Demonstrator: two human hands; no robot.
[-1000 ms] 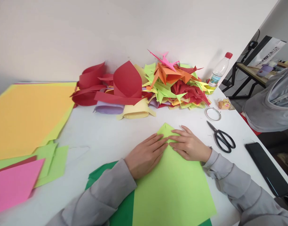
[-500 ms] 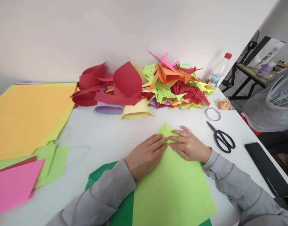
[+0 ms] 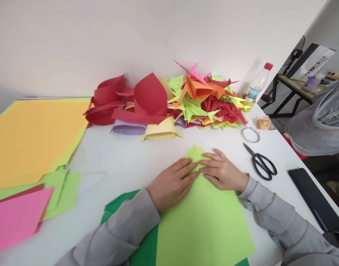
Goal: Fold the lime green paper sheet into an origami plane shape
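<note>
A light green sheet of paper (image 3: 205,221) lies in front of me, its far end narrowing to a folded point. My left hand (image 3: 173,183) rests flat on the left side of that point, fingers stretched toward the middle. From the right, my right hand (image 3: 223,171) lies on the paper with its fingers spread, the fingertips of both hands almost meeting. Under the light green sheet, dark green paper (image 3: 143,245) shows at the left and at the lower right.
Folded paper shapes (image 3: 197,99) are heaped along the wall with a bottle (image 3: 256,85). Scissors (image 3: 260,162), a tape roll (image 3: 250,135), a wrapped snack (image 3: 264,123) and a black phone (image 3: 315,199) lie to the right. Orange sheets (image 3: 39,140) and a pink sheet (image 3: 20,218) lie left.
Almost nothing differs. Both hands stay on the folded point of the light green paper, with only a slight shift of the fingertips.
</note>
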